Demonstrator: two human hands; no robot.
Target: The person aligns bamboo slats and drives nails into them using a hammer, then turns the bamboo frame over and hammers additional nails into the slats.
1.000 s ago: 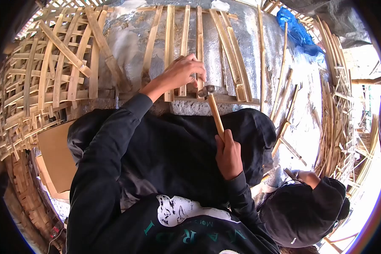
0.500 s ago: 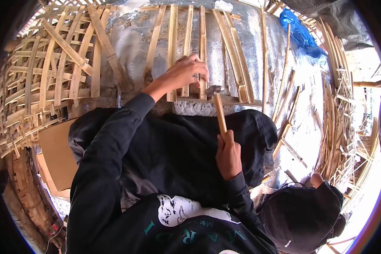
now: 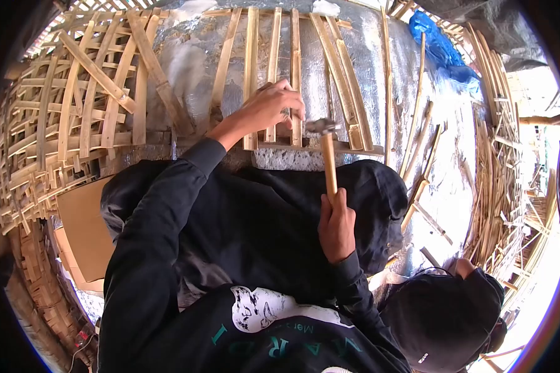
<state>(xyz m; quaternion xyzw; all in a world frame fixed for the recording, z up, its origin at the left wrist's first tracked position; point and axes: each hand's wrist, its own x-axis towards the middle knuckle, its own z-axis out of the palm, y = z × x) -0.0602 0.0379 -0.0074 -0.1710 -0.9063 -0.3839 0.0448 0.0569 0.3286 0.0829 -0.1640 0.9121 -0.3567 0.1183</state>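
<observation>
My right hand (image 3: 338, 227) is wrapped around the wooden handle of a hammer (image 3: 329, 163). The hammer's metal head points away from me, just right of a bamboo strip (image 3: 296, 62) and apart from it. My left hand (image 3: 272, 104) reaches over the strips, its fingers bent around that same strip near its close end. Whether a nail sits between the fingertips cannot be seen. Several other bamboo strips (image 3: 251, 56) lie side by side, their near ends across a crosspiece (image 3: 367, 149). A pale block (image 3: 292, 160) is below the crosspiece, in front of my knees.
Woven bamboo lattice (image 3: 93, 81) spreads at the left, above a cardboard piece (image 3: 84, 230). Silvery sheeting (image 3: 367, 37) lies beneath the strips. Blue plastic (image 3: 438, 46) and bundled bamboo sticks (image 3: 491, 155) are at the right. A dark-clothed person (image 3: 445, 317) is at the lower right.
The hammer head has swung slightly up and to the right, away from the strip. My left hand stays at the same place on the strip.
</observation>
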